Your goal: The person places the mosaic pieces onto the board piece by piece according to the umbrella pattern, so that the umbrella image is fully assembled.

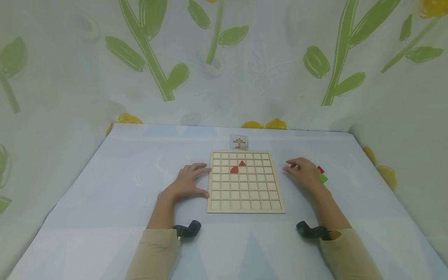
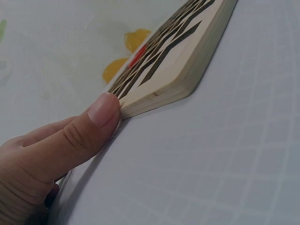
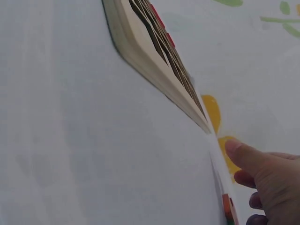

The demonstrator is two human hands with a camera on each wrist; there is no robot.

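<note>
A wooden grid board (image 1: 246, 207) lies flat on the table. Two red pieces sit in its upper half: a triangle (image 1: 242, 163) and, to its lower left, a piece with a curved edge (image 1: 234, 170). My left hand (image 1: 184, 183) is at the board's left side, fingers spread; in the left wrist view its thumb (image 2: 103, 110) touches the board's edge (image 2: 154, 96). Right of the board, my right hand (image 1: 305, 174) is off the table pieces, fingers loosely bent, holding nothing visible. Beside it lie a red piece (image 1: 321, 169) and a green piece (image 1: 324, 178), partly hidden by the hand.
Behind the board lies a small card (image 1: 239, 142) with a grid and a printed tree-like figure. A pale table (image 1: 115, 202) carries everything, with leaf-patterned cloth (image 1: 262, 77) at its back and sides. Dark devices are strapped to both wrists.
</note>
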